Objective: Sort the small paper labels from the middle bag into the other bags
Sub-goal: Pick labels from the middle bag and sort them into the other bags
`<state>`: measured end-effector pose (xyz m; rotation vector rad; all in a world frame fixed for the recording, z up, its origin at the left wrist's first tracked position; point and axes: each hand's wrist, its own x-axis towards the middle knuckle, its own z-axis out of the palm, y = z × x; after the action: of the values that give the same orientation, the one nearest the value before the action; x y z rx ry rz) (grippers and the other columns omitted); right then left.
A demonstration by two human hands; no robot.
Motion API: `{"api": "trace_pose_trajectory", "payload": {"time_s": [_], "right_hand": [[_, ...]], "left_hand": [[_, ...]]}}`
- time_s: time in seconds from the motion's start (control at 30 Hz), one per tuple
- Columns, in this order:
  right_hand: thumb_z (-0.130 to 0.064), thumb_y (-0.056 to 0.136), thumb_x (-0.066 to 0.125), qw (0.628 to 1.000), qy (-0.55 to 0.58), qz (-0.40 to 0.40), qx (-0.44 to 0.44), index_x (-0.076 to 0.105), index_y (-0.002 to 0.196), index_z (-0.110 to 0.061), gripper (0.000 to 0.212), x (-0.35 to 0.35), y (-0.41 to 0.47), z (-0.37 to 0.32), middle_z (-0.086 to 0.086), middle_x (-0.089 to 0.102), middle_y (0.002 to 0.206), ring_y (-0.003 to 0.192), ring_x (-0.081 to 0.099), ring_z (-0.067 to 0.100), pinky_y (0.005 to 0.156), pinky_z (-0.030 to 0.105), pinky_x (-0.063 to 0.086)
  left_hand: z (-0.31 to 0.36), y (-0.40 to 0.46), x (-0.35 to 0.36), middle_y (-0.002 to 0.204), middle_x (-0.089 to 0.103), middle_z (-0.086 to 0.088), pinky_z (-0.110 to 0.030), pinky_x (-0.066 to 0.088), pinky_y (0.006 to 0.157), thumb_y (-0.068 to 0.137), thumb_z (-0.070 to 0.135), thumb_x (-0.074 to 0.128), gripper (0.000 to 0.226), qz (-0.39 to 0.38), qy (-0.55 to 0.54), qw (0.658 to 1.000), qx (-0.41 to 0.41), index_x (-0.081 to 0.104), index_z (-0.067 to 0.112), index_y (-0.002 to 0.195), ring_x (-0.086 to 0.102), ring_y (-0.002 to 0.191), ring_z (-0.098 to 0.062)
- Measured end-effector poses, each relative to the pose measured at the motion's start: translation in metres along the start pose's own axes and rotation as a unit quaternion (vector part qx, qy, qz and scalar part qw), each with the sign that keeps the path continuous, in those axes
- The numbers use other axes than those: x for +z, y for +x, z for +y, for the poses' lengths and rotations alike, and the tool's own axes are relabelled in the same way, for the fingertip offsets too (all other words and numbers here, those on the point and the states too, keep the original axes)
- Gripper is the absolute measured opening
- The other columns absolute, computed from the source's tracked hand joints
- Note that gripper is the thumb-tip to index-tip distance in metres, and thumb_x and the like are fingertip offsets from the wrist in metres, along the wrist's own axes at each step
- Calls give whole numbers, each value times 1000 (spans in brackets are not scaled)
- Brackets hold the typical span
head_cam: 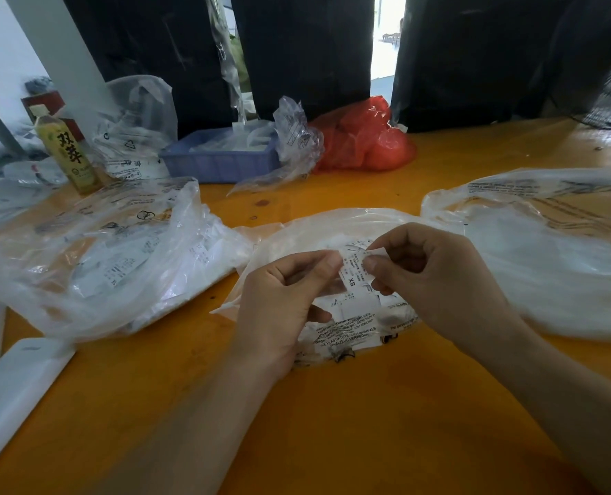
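Two hands pinch one small paper label (355,276) above the middle bag (332,226): left hand (282,301) and right hand (436,276) hold its edges. It looks thin, light and easy to tear, so hold the edges softly.

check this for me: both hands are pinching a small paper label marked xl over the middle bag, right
Not quite. In the head view the label reads XS, not XL. The rest holds: the left hand and right hand both pinch it over the middle bag.
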<state>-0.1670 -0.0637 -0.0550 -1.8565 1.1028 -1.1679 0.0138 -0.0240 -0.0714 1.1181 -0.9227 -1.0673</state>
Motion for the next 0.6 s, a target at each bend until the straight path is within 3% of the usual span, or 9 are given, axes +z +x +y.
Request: {"api": "trace_pose_trajectory", "payload": {"time_s": [0.17,0.27,0.37,0.5,0.6], "right_hand": [[-25,91,75,1000,0,-9,-2,72,94,-27,5,3,-2,-1,-9,75,76,68,72,7,70,27,62],[-25,92,74,999,24,26,6,70,107,-29,16,4,-2,0,-11,74,85,70,73,7,70,27,62],[-22,92,74,999,14,49,4,72,96,-29,8,4,-3,0,-14,74,79,68,72,4,70,22,60],[-33,91,73,1000,-10,1,-21,74,94,-34,3,10,-9,-4,-23,73,78,71,71,0,64,18,58],[-38,89,74,999,-23,-22,-27,73,95,-35,7,12,-10,-4,-23,71,79,72,69,3,61,20,57]], "left_hand": [[-1,0,-1,94,83,-2,-17,49,45,73,40,85,24,-17,30,999,13,85,27,93,81,84,-18],[-3,1,-1,97,83,-3,-18,47,43,69,41,86,26,0,8,1000,5,86,27,92,81,87,-21],[-4,2,-1,97,83,-2,-18,46,42,63,48,88,34,12,2,1000,4,86,30,91,78,78,-16],[-4,1,0,93,82,2,-19,45,42,62,54,86,36,14,30,999,15,86,32,91,65,57,-8],[-4,1,-1,103,81,11,-18,49,46,68,49,85,30,10,39,999,12,86,32,92,68,60,-5]]}}
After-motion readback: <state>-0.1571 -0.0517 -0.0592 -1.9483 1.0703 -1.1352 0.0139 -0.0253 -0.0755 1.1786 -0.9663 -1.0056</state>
